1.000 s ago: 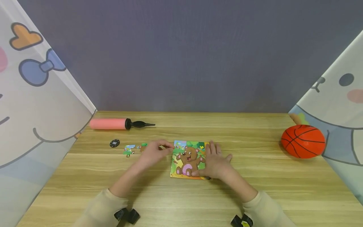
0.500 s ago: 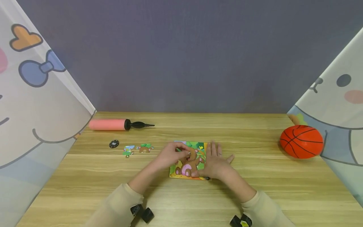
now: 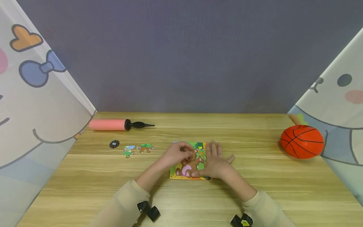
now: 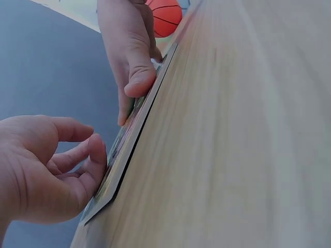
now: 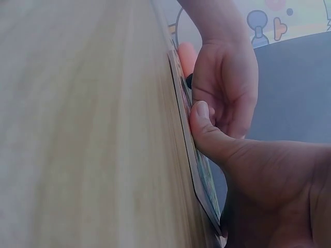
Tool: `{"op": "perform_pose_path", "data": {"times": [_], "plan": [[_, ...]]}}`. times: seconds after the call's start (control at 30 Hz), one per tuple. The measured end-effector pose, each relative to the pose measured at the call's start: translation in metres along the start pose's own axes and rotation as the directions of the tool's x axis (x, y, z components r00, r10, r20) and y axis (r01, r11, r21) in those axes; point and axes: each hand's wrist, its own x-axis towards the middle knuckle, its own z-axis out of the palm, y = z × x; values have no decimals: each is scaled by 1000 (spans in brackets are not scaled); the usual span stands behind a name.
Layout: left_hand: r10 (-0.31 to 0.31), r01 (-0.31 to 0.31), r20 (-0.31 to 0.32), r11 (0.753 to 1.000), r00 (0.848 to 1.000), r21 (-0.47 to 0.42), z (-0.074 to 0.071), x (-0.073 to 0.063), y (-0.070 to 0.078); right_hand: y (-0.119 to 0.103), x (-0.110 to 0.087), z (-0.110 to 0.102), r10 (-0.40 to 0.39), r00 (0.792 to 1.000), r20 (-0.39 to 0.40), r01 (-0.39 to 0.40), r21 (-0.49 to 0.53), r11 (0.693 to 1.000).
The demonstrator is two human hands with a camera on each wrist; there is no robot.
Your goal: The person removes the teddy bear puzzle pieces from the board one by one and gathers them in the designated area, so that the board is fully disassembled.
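Observation:
A square jigsaw puzzle (image 3: 201, 151) with a brown bear on it lies flat near the middle of the table. My left hand (image 3: 175, 155) is over its upper left part, fingers bent and thumb and index tips close together. In the left wrist view, no piece shows between those fingertips; the hand hides the spot beneath. My right hand (image 3: 216, 164) lies on the puzzle's right side with fingers spread, its thumb (image 5: 207, 129) resting on the board. Left of the puzzle lie two loose jigsaw pieces, a blue-green piece (image 3: 129, 149) and a brown-green piece (image 3: 145, 148).
A round black chip (image 3: 114, 144) marked 100 lies left of the loose pieces. Behind it is a pink hand pump (image 3: 107, 125) with a black nozzle. At the far right sits a red basketball (image 3: 302, 141). A grey wall (image 3: 187, 63) rises behind the table.
My left hand has moved right, from the puzzle's left edge onto the bear's head, and barely shifted in the last half second. The right hand stays put.

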Motion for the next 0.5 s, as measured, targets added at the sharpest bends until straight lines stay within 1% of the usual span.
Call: {"op": "perform_pose_path", "data": {"times": [0.17,0.4,0.5], "plan": [[-31,31,1,999,1000,-41,3,5,1,0,0,0,0,1000,11,0,1,1000],[-74,74,-6,997,997,-33,5,10,4,1,1,2,0,1000,3,0,1,1000],[-82,82,-3,996,997,-24,5,12,5,1,1,2,-2,1000,-4,2,0,1000]]}}
